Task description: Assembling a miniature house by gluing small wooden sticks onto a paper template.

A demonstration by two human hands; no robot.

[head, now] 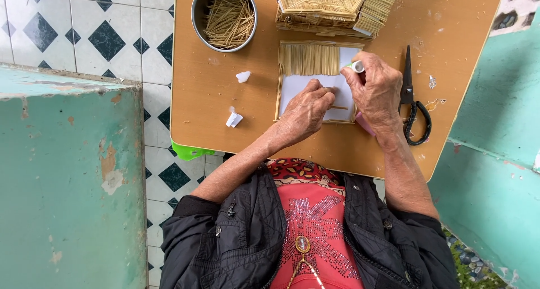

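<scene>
A white card [298, 86] framed with thin sticks lies on the wooden tabletop [225, 98]. A row of upright toothpicks [309, 59] covers its top part. My left hand [306, 112] rests on the card, fingertips pressing near a single loose stick [339, 107]. My right hand [377, 89] is closed around a small white tube [357, 66], its tip at the card's upper right corner. A pink object [364, 123] peeks out under my right wrist.
A round metal tin [224, 16] full of toothpicks stands at the back left. A finished toothpick model [332, 8] sits at the back centre. Black scissors [413, 98] lie to the right. Two white paper scraps [233, 119] lie on the left. Green walls flank the table.
</scene>
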